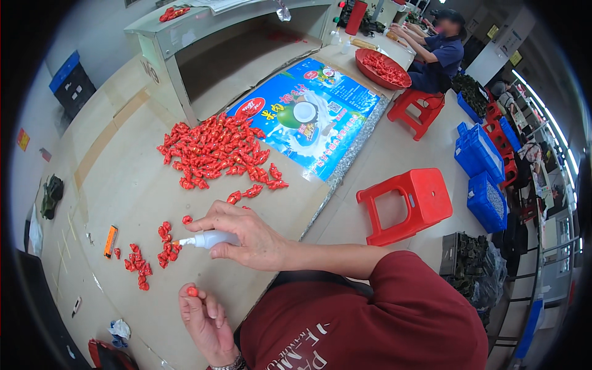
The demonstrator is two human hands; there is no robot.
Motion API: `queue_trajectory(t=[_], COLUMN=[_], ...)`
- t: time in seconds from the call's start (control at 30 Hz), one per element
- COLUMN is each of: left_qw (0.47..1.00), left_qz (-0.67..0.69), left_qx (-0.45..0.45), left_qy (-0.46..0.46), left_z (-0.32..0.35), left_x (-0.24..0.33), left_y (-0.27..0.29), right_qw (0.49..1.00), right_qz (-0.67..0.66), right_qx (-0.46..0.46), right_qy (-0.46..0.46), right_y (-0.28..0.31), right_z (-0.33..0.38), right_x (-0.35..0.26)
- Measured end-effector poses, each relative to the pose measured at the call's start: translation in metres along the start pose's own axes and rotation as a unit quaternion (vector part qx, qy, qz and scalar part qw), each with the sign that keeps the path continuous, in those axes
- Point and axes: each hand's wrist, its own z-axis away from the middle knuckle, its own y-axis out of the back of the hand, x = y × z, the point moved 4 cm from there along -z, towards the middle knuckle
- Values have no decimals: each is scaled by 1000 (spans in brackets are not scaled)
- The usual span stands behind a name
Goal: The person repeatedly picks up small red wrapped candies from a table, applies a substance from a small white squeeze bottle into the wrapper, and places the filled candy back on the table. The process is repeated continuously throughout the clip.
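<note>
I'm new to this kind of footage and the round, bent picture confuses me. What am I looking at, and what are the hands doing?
A head-worn fisheye camera looks down at a person's own hands; the lens bends the edges. The right hand holds a small white bottle, nozzle pointing left. The left hand pinches one small red piece. On the table lie a big pile of red pieces, two smaller clusters and a colourful printed sheet. Red stools stand to the right; another person works farther back.

white glue bottle (209, 238) lying level, small red piece (193, 291)
</note>
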Motion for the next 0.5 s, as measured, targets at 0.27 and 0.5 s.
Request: queue_trajectory(t=[0.27, 0.5], left_qw=[999, 997], left_qz=[44, 57], left_qx=[-2, -22], left_qy=[33, 45], left_z=[4, 3], left_x=[-14, -17], left_y=[7, 6], right_qw=[966, 919], right_qz=[-234, -380], right_qx=[34, 64], right_qy=[-109, -80], right_y=[-6, -11], right_z=[8, 11], right_x=[14, 22])
